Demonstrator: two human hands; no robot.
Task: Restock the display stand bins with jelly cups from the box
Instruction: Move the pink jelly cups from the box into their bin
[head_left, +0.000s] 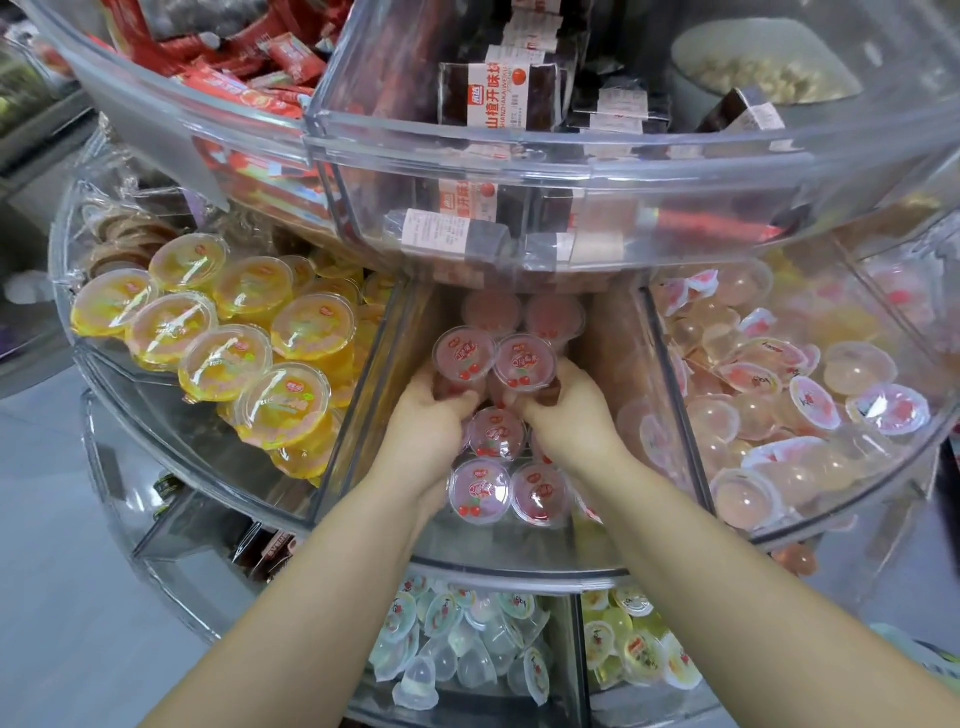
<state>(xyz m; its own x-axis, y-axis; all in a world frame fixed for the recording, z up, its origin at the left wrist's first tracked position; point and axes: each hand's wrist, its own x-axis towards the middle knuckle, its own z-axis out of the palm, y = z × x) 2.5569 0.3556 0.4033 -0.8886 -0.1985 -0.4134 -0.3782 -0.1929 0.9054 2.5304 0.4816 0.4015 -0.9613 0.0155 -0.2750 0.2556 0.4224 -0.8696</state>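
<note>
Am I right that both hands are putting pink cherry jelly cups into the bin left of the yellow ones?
Not quite. The head view shows the left hand and right hand holding pink cherry jelly cups in the bin right of the yellow jelly cups.

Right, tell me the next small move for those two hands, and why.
Probably set both pink cherry cups down and let go: the left hand and right hand each hold a pink cherry cup in the middle bin, above cups already there.
</note>
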